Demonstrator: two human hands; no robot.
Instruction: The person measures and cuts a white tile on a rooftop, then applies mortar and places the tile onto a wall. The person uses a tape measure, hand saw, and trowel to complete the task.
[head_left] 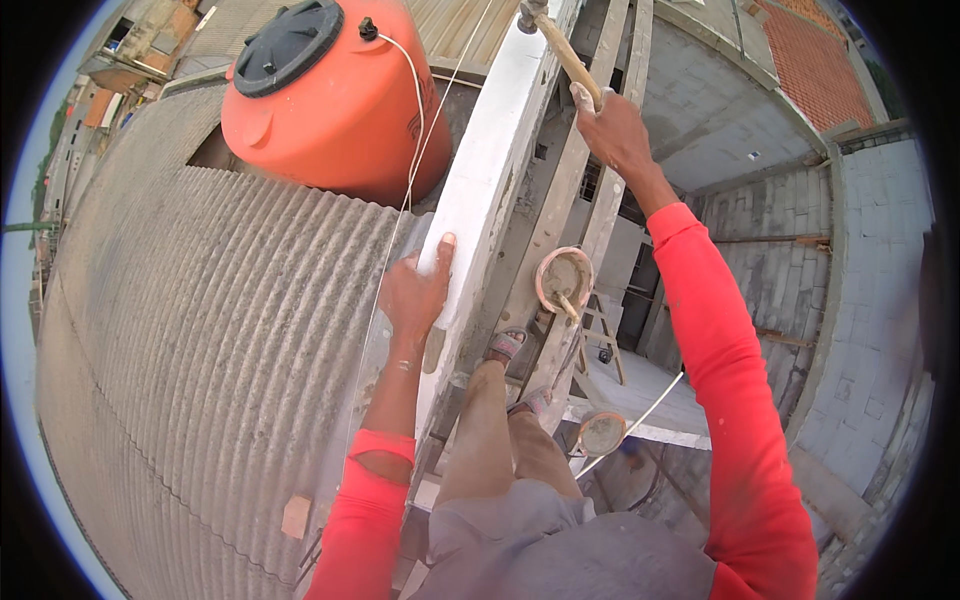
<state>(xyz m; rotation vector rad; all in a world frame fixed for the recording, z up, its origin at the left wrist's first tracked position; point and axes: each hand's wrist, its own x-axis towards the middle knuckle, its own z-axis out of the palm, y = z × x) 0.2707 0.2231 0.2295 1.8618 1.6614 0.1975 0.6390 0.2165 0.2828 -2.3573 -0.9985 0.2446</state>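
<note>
My right hand (617, 132) is raised at the upper middle, wrapped round the wooden handle of a hammer (572, 58). The hammer's metal head sits at the top, above the far stretch of the wall. My left hand (415, 288) grips the left side of a long white block (480, 200) on top of the narrow wall, one finger lying along its upper face and the others partly hidden. A thin white string (432, 125) runs beside the block, close to my left hand.
An orange water tank (340, 120) with a dark lid stands on a corrugated roof (230, 340). I stand on narrow planks (548, 225) high above rooms below. A bucket (563, 280) of mortar with a handled tool rests by my feet; another bucket (602, 433) sits nearer. A brick piece (296, 516) lies on the roof.
</note>
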